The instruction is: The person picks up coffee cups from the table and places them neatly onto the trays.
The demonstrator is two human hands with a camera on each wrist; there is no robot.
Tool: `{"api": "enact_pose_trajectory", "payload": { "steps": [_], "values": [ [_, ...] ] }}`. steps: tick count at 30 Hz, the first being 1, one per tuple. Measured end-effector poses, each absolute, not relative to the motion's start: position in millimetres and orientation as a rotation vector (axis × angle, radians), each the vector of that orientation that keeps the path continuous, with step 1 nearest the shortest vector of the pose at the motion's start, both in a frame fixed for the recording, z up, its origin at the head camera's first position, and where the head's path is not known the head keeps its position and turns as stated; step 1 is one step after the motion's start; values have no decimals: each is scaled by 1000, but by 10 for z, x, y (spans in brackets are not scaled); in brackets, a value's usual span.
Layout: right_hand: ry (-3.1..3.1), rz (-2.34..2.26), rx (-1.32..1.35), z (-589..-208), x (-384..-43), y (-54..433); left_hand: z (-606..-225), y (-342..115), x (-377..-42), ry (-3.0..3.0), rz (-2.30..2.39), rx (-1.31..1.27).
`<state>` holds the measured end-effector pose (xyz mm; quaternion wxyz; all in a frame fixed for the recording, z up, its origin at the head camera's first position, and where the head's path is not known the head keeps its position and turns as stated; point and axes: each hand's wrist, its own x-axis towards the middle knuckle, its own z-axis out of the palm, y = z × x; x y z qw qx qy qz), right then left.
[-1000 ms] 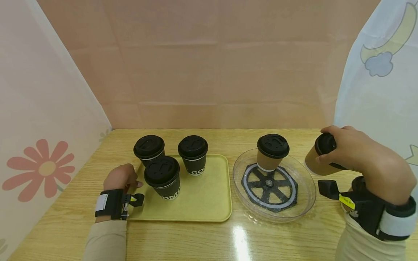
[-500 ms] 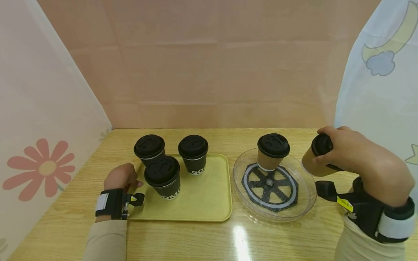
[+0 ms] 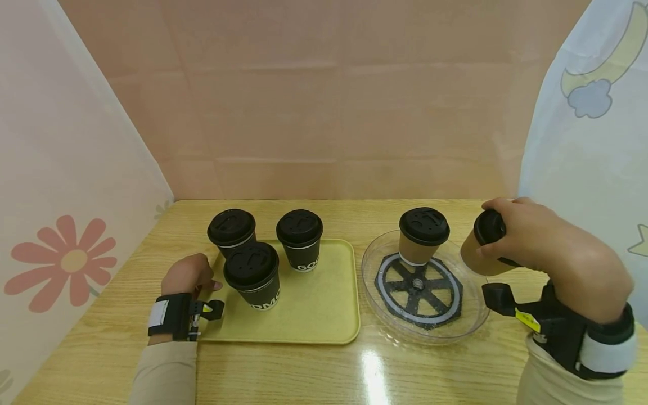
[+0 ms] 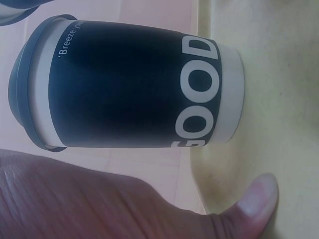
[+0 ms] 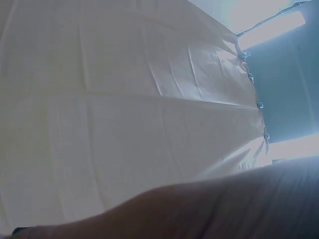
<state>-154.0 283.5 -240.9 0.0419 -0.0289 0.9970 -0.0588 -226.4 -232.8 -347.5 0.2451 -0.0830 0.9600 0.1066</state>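
My left hand (image 3: 187, 275) grips the left edge of a yellow tray (image 3: 316, 304); its thumb (image 4: 254, 204) lies on the tray's surface, and the other fingers are mostly hidden. Beside it on the tray stand three dark paper cups with black lids: a front cup (image 3: 253, 275), a back left cup (image 3: 230, 230) and a back right cup (image 3: 300, 239). My right hand (image 3: 531, 236) holds a brown lidded paper cup (image 3: 478, 253) by its lid end, tilted, near the right rim of a clear round dish (image 3: 372, 304). Another brown lidded cup (image 3: 420, 247) stands upright in the dish.
Beneath or in the dish shows a black spoked wheel shape (image 3: 419, 289) with a grey ring. A wooden table (image 3: 283, 374) bears everything. Cloth screens rise at the back (image 3: 329, 112), left (image 3: 76, 140) and right (image 3: 567, 163).
My right hand has moved a little left with the tilted brown cup, bringing it closer to the dish. The left hand, tray and standing cups have stayed put.
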Motion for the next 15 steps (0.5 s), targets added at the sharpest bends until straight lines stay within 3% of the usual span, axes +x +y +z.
{"api": "enact_pose_trajectory", "payload": {
  "steps": [15],
  "values": [
    [3052, -208, -116, -2418, -1521, 2723, -3473, -2320, -2257, 2617, 285, -247]
  ]
}}
